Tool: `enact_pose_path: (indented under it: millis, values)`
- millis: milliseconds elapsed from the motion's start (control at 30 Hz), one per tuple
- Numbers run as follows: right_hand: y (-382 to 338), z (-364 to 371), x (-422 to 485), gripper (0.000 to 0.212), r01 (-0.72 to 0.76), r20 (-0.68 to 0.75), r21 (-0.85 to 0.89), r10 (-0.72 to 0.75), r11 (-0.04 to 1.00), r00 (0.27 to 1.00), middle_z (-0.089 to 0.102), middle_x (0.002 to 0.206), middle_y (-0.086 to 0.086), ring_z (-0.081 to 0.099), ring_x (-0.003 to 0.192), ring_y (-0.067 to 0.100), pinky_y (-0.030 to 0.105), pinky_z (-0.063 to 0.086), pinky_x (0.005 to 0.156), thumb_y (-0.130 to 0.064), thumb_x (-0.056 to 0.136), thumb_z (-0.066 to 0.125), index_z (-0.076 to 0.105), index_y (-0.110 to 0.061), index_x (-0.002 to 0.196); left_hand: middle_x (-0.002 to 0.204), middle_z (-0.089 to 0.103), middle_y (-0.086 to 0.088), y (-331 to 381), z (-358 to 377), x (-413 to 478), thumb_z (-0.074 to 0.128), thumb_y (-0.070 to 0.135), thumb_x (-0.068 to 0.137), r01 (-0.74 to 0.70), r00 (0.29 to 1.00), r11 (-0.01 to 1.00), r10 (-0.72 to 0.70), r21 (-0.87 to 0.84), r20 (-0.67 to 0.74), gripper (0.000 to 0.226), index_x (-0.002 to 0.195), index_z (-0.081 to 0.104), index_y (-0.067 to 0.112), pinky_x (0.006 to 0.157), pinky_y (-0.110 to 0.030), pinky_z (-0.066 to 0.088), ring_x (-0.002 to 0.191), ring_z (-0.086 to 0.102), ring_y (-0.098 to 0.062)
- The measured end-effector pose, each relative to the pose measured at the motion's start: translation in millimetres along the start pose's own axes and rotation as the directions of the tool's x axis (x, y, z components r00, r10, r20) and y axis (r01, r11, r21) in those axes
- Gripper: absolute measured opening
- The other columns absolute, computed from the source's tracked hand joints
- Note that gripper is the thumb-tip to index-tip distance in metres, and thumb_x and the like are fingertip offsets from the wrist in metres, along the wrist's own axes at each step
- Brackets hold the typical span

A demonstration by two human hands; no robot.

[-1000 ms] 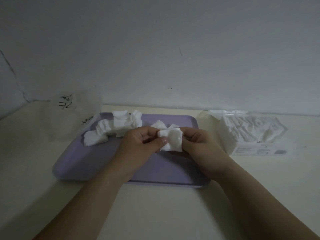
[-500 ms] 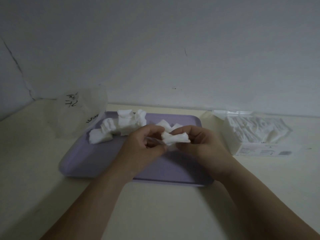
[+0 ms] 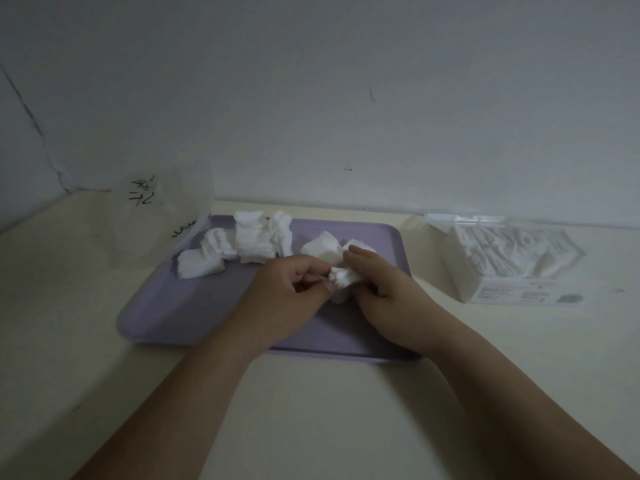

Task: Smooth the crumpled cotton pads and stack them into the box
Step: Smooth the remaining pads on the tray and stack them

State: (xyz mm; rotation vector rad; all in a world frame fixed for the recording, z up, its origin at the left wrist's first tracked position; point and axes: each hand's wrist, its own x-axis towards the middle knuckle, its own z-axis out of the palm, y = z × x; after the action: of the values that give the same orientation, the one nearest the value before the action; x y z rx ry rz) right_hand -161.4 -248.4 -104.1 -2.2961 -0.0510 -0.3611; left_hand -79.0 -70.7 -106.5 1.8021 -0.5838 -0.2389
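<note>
Both hands meet over the middle of a lilac tray (image 3: 180, 317). My left hand (image 3: 287, 296) and my right hand (image 3: 384, 289) pinch one crumpled white cotton pad (image 3: 341, 284) between their fingertips, just above the tray. Right behind them lies another loose pad (image 3: 322, 249). A row of several white pads (image 3: 242, 245) runs along the tray's far left side. To the right of the tray stands the clear box (image 3: 502, 261), packed with white pads and with its lid open at the back.
A crinkled clear plastic bag (image 3: 152, 216) with black handwriting stands at the tray's far left corner against the wall. The cream tabletop (image 3: 329, 410) ends at the grey wall just behind the tray and box.
The pad was held flat and spread between both hands a second ago. It is now bunched small between the fingertips, and both hands sit lower, closer to the tray.
</note>
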Motion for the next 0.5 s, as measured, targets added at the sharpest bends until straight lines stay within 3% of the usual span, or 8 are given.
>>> enact_pose_path:
  millis: [100, 167, 233, 300, 400, 500]
  values:
    - [2.7, 2.9, -3.0, 0.056, 0.012, 0.083, -0.053, -0.008, 0.999, 0.997, 0.03, 0.147, -0.008, 0.019, 0.144, -0.003, -0.008, 0.003, 0.106, 0.01, 0.101, 0.046, 0.036, -0.001, 0.155, 0.08, 0.077, 0.003, 6.4, -0.4, -2.6, 0.07, 0.016, 0.096, -0.005, 1.0, 1.0, 0.006, -0.012, 0.026, 0.013, 0.1, 0.078, 0.025, 0.073, -0.033, 0.06, 0.067, 0.066, -0.008]
    - [5.0, 4.5, -2.7, 0.059, 0.005, 0.053, -0.052, -0.002, 0.999, 0.999, 0.028, 0.158, -0.01, 0.017, 0.151, 0.0, 0.0, 0.007, 0.116, 0.005, 0.101, 0.05, 0.04, -0.01, 0.157, 0.074, 0.073, -0.001, 9.1, -0.7, -3.8, 0.066, 0.022, 0.098, -0.031, 0.999, 0.999, 0.031, 0.015, 0.019, 0.014, 0.092, 0.078, 0.023, 0.068, -0.033, 0.058, 0.061, 0.062, -0.01]
    - [5.3, 4.9, -0.8, 0.054, 0.039, -0.079, -0.025, -0.041, 0.999, 0.996, 0.048, 0.156, -0.004, 0.041, 0.146, 0.006, 0.017, 0.03, 0.121, 0.003, 0.094, 0.062, 0.058, -0.02, 0.144, 0.072, 0.072, -0.003, 8.0, -1.3, -3.6, 0.065, 0.021, 0.099, -0.04, 0.999, 0.998, 0.04, 0.038, 0.006, 0.018, 0.087, 0.077, 0.017, 0.066, -0.037, 0.057, 0.061, 0.061, -0.011]
    - [3.2, 2.8, 0.9, 0.048, 0.033, -0.204, 0.053, -0.022, 0.998, 0.979, 0.065, 0.136, -0.003, 0.064, 0.124, 0.01, 0.028, 0.051, 0.107, 0.002, 0.087, 0.07, 0.07, -0.034, 0.12, 0.071, 0.072, -0.001, 6.6, -2.5, -3.0, 0.064, 0.016, 0.1, -0.013, 1.0, 1.0, 0.013, 0.005, -0.004, 0.018, 0.088, 0.077, 0.013, 0.062, -0.027, 0.054, 0.059, 0.061, -0.01]
    - [2.0, -0.7, 2.3, 0.039, -0.023, -0.244, 0.15, 0.059, 0.988, 0.968, 0.074, 0.116, -0.006, 0.071, 0.1, 0.003, 0.021, 0.057, 0.094, 0.001, 0.087, 0.073, 0.075, -0.035, 0.104, 0.073, 0.073, -0.002, 6.3, -2.7, -2.7, 0.062, 0.01, 0.1, 0.015, 1.0, 0.999, -0.016, -0.031, -0.025, 0.016, 0.094, 0.076, 0.01, 0.06, -0.017, 0.05, 0.057, 0.061, -0.004]
    - [1.5, -1.1, 2.1, 0.033, -0.075, -0.219, 0.186, 0.116, 0.98, 0.969, 0.077, 0.113, -0.006, 0.071, 0.095, -0.004, 0.008, 0.051, 0.085, 0.0, 0.09, 0.071, 0.079, -0.028, 0.104, 0.072, 0.073, 0.003, 5.8, -1.8, -2.9, 0.062, 0.007, 0.099, -0.002, 1.0, 1.0, 0.002, -0.01, -0.024, 0.016, 0.099, 0.077, 0.011, 0.059, -0.014, 0.049, 0.057, 0.062, 0.0]
